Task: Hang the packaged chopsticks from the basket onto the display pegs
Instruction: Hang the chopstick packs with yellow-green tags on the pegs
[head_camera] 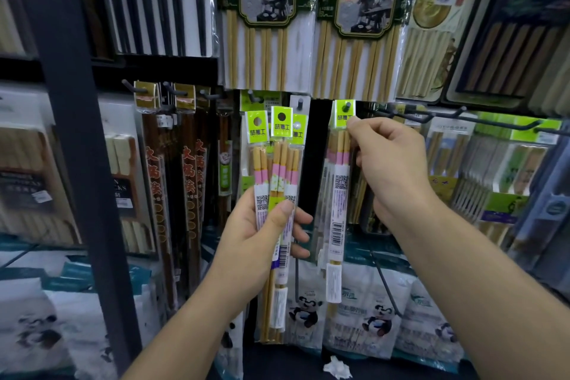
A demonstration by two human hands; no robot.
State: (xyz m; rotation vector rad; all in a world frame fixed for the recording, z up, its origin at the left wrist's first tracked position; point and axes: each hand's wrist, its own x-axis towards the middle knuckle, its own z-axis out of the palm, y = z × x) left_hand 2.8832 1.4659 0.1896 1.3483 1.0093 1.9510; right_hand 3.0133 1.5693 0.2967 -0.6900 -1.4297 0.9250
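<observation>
My left hand (259, 237) grips a fan of three chopstick packs (276, 163) with lime-green header cards and pink bands, held upright in front of the rack. My right hand (388, 163) pinches the top of a single matching pack (339, 182) by its green header (344, 112). The header's hole sits over the tip of a dark display peg (347, 106), and the pack hangs straight down from there. The basket is not in view.
A dark upright post (77, 133) stands at the left. Large chopstick packs (265, 9) hang above, brown packs (160, 179) at the left. Long bare pegs (447, 116) jut out at the right. Panda-printed bags (370, 311) lie below.
</observation>
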